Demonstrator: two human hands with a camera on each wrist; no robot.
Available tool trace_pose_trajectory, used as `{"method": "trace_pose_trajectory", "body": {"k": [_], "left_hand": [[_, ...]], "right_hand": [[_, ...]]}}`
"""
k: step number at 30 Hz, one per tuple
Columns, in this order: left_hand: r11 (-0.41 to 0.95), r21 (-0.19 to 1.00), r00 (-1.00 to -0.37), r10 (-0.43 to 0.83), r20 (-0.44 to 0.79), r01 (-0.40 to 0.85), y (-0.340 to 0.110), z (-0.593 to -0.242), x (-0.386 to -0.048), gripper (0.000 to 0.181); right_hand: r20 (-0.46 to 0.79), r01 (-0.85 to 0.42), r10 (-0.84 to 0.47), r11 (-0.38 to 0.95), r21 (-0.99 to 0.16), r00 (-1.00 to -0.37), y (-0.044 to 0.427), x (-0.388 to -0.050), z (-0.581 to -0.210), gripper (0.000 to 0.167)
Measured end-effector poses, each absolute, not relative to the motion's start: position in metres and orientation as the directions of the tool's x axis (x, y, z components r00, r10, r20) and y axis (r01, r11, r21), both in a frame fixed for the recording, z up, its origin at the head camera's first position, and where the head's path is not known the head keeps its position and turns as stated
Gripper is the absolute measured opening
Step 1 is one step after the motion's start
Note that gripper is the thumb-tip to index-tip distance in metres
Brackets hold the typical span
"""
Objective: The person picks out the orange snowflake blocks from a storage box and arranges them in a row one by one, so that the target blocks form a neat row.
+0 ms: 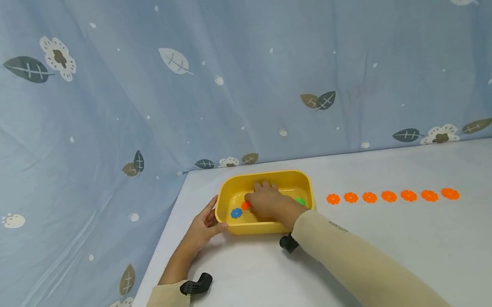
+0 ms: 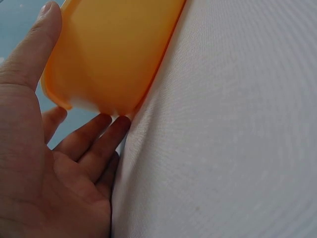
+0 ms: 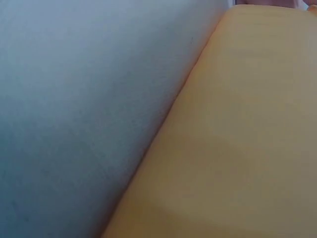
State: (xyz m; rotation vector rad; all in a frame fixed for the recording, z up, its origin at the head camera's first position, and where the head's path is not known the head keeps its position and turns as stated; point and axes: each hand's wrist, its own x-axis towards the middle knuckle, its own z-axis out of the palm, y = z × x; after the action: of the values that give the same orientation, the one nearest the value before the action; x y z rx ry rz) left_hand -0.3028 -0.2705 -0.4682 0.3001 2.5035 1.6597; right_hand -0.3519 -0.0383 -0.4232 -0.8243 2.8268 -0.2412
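Observation:
A yellow plastic tub point(image 1: 258, 227) stands on the white table. My left hand point(image 1: 201, 231) holds its left end, thumb at the front corner and fingers along the end wall; in the left wrist view the fingertips touch the tub wall point(image 2: 114, 59). Inside the tub is my right hand point(image 1: 268, 203), its fingers pointing down and partly hidden. An orange flower-shaped disc point(image 1: 246, 205) lies right by its thumb; whether it is pinched cannot be told. A blue flower-shaped disc point(image 1: 236, 213) lies to the left, and something green point(image 1: 300, 201) shows at the right.
Right of the tub, several orange flower-shaped discs point(image 1: 389, 196) lie in a row on the white table point(image 1: 438, 251). A blue patterned curtain point(image 1: 236, 68) hangs behind and at the left. In the right wrist view the tub's outer wall point(image 3: 237, 124) fills the right side.

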Motion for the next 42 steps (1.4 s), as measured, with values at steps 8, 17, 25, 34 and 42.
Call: {"method": "trace_pose_trajectory", "body": {"k": [8, 17, 25, 34, 42], "left_hand": [[0.388, 0.917, -0.973, 0.229, 0.003, 0.094, -0.266, -0.47, -0.306, 0.084], [0.369, 0.921, -0.965, 0.26, 0.024, 0.122, -0.262, -0.471, -0.306, 0.085], [0.377, 0.919, -0.966, 0.259, 0.017, 0.117, -0.262, -0.469, -0.307, 0.086], [0.352, 0.927, -0.958, 0.285, 0.023, 0.127, -0.267, -0.462, -0.306, 0.086], [0.334, 0.932, -0.955, 0.293, 0.039, 0.14, -0.272, -0.467, -0.303, 0.085]], "right_hand": [[-0.14, -0.528, -0.555, 0.828, -0.19, -0.82, -0.037, -0.351, -0.425, 0.028], [-0.144, -0.5, -0.539, 0.833, -0.236, -0.83, -0.034, -0.352, -0.427, 0.03], [-0.138, -0.454, -0.551, 0.784, -0.422, -0.823, -0.029, -0.353, -0.421, 0.019], [-0.076, -0.444, -0.572, 0.708, -0.55, -0.817, -0.009, -0.35, -0.411, 0.013], [-0.058, -0.382, -0.568, 0.623, -0.683, -0.821, 0.031, -0.344, -0.396, 0.015]]}}
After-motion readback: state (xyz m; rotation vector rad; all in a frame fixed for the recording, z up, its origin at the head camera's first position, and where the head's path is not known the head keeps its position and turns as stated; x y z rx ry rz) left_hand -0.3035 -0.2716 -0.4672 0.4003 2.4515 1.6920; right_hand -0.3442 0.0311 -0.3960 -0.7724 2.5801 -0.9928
